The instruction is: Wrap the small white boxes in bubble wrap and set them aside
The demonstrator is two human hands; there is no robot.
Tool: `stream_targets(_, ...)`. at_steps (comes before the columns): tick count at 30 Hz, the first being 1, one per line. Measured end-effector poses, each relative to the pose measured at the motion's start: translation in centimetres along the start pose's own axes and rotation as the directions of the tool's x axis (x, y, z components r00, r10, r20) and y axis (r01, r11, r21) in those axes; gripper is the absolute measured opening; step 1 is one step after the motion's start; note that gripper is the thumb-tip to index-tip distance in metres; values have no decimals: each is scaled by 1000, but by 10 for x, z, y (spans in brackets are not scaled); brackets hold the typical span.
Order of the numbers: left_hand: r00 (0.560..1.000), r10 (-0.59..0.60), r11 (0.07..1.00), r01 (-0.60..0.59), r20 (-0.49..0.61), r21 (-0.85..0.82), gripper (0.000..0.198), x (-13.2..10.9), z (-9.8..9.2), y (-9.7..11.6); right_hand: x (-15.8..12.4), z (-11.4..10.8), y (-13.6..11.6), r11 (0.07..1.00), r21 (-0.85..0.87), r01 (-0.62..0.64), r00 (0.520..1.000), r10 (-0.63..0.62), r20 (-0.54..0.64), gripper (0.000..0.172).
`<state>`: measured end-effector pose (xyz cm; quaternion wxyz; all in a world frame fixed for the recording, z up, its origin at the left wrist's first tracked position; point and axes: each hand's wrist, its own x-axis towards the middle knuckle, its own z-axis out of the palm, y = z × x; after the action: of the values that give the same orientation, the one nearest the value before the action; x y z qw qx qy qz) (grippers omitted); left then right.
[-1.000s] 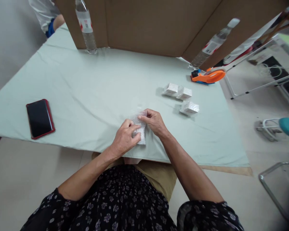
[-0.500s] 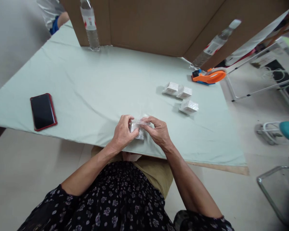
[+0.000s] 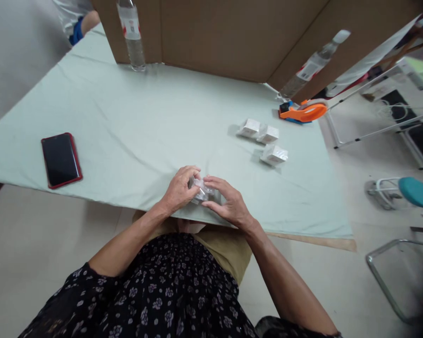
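Near the table's front edge lies a small packet in clear bubble wrap [image 3: 201,193], partly covered by my fingers. My left hand [image 3: 182,188] is closed on its left side, thumb in front and fingers behind. On the other side my right hand [image 3: 231,199] has thumb and fingers spread apart. Its fingertips are at the edge of the wrap, and whether they press on it is hard to see. Farther right sit several small white boxes in clear wrap: two side by side, a left one [image 3: 250,128] and a right one [image 3: 268,134], and a nearer one [image 3: 274,155].
An orange tape dispenser [image 3: 305,112] lies at the back right beside a water bottle [image 3: 312,68]. Another bottle [image 3: 132,40] stands at the back left before a cardboard screen [image 3: 225,42]. A red-cased tablet [image 3: 61,160] rests on the pale green cloth [image 3: 155,122].
My right hand has gone from pinching the wrap to spread fingers at the packet's right side. My left hand stays on the packet. The view has shifted slightly.
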<state>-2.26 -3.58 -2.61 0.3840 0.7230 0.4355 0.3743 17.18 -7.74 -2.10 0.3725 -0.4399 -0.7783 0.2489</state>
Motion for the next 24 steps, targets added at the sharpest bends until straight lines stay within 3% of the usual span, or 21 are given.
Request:
stream_targets(2,999,-24,999,25,21,-40,19,1,0,1,-3,5,2,998,-56,11,1000,-12,-20,43)
stream_targets(6,992,-66,991,79,110,-112,19,2,-11,0,-1,10,6,998,-44,-34,996,31,-82,34)
stream_targets(12,944,-3,992,44,329,-116,54,6,-34,-10,12,6,11,969,183,-167,977,187,-99,28)
stream_targets(17,963,-59,987,97,264,-130,49,15,-26,-11,26,3,12,870,365,-331,929,368,-36,29)
stream_targets(24,945,-235,956,267,226,-123,33,12,-21,3,29,1,4,829,353,-434,895,441,65,22)
